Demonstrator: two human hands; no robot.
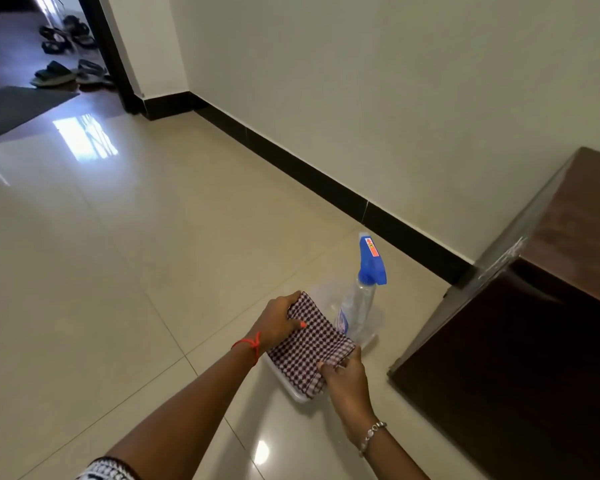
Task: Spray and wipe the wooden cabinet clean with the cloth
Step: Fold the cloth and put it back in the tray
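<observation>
Grip of left hand (277,324) and right hand (344,376) pinches cloth (309,349) above glossy floor (118,271).

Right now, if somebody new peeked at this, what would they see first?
First you'd see the maroon-and-white checked cloth, gripped by the left hand and right hand low in the middle, over a clear plastic tray on the floor. Just behind it stands a clear spray bottle with a blue trigger top, and the dark brown wooden cabinet fills the right side.
</observation>
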